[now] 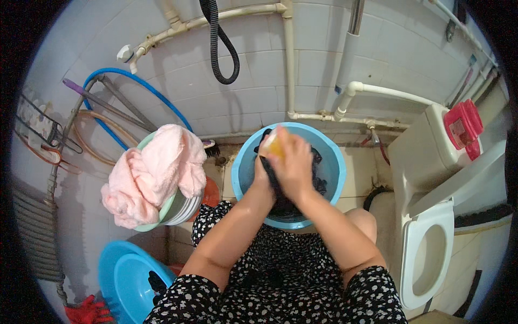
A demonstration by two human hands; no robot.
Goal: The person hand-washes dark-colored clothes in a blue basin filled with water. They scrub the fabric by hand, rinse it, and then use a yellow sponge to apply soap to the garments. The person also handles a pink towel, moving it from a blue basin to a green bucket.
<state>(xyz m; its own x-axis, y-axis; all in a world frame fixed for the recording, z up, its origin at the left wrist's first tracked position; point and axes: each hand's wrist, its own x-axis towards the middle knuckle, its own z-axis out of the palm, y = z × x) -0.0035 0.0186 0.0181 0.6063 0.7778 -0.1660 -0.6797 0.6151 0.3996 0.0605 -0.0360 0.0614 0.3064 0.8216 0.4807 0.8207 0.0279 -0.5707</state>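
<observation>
A light-blue basin (335, 162) stands on the floor in front of me, with dark wet clothing (288, 209) inside it. Over the basin my right hand (294, 162) is closed around a yellow and white bar of soap (275, 144), slightly smeared by motion. My left hand (263, 171) is close against it, closed on a raised part of the dark cloth. The soap lies against or just above this cloth; exact contact is hard to see. The left fingers are partly hidden behind the right hand and the cloth.
Pink fluffy fabric (156, 175) is heaped on a green-rimmed bucket (168, 213) to the left. Nearer me sits a bright blue basin (121, 281), beside red gloves (89, 310). A toilet (429, 254) stands at right. Pipes (291, 70) and a black hose (216, 48) line the wall.
</observation>
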